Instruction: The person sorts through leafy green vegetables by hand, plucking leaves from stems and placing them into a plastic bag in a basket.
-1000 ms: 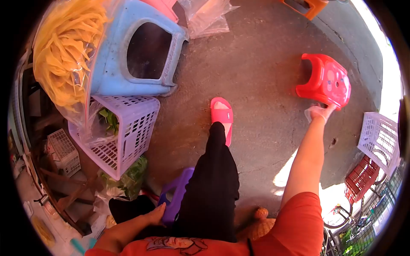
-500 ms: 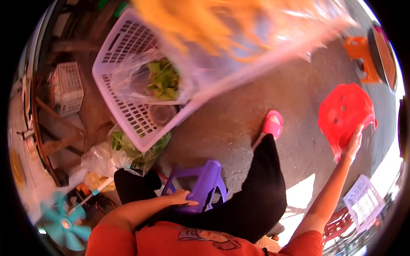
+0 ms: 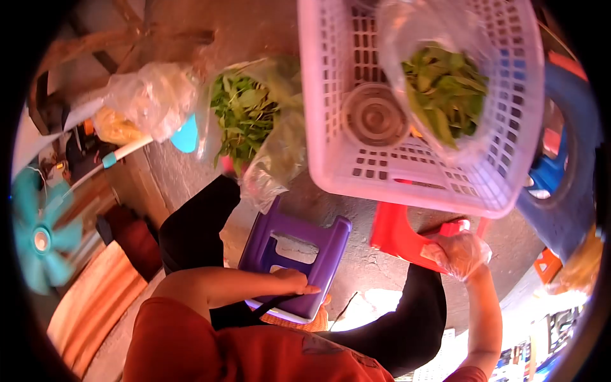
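Note:
My left hand [image 3: 293,282] is closed on the purple plastic stool [image 3: 330,254], which is tilted between my legs; one finger lies along its surface. My right hand [image 3: 463,251], in a clear plastic glove, grips the red plastic stool [image 3: 398,234] by its near end. The red stool is partly hidden beneath a pale pink plastic basket [image 3: 417,200]. In the basket are a clear bag of green leaves [image 3: 445,89] and a round, ringed clear container [image 3: 375,116].
An open bag of leafy greens [image 3: 245,111] stands left of the basket, beside a tied clear bag [image 3: 162,92]. A teal fan [image 3: 41,239] is at far left, orange cloth [image 3: 95,305] below it. A blue plastic piece [image 3: 560,210] stands at right.
The view has shifted, bringing the basket to the upper right. My right hand, with the red stool, has come closer to my body, under the basket's edge. My left hand stays on the purple stool.

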Action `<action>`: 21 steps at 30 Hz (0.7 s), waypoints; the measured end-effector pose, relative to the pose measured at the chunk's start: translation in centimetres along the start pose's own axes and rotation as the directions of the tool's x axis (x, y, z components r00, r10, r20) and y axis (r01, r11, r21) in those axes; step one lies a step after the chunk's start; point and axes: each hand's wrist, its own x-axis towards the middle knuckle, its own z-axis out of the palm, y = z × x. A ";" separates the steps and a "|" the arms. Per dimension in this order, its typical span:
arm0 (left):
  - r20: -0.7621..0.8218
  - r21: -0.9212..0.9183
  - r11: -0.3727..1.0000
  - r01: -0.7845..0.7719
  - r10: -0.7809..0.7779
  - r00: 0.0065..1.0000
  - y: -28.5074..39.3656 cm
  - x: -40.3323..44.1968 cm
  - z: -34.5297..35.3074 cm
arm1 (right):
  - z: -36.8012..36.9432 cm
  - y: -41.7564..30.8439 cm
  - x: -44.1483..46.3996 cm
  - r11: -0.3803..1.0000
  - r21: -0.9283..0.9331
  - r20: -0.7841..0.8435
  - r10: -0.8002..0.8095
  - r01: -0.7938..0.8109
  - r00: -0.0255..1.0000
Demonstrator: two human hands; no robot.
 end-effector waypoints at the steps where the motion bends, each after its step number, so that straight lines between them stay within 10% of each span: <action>1: 0.033 -0.009 0.999 -0.032 0.033 0.999 -0.6 0.1 1.1 | 0.8 -0.4 2.2 0.990 0.048 -0.025 -0.132 0.133 0.991; 4: 0.067 0.012 0.998 -0.064 0.063 0.996 0.2 -1.7 3.2 | -0.4 -5.0 7.7 0.974 -0.008 0.169 -0.222 0.226 0.960; 6: 0.096 -0.015 0.994 -0.105 0.106 0.990 0.4 -1.8 4.1 | 2.8 -7.0 11.7 0.887 -0.146 -0.093 -0.454 0.439 0.886; 12: 0.073 0.067 0.963 -0.261 0.256 0.964 0.3 -0.3 6.2 | 17.2 -11.6 22.2 0.962 0.174 0.231 -0.246 0.209 0.941; 17: -0.063 0.566 0.737 -0.369 0.485 0.872 -0.6 3.6 5.4 | 12.9 -16.1 22.9 0.954 0.282 0.593 -0.254 0.098 0.764; 21: -0.030 0.796 0.510 -0.326 0.571 0.820 0.7 2.1 0.9 | 19.6 -15.6 21.6 0.894 0.143 0.429 -0.443 0.425 0.787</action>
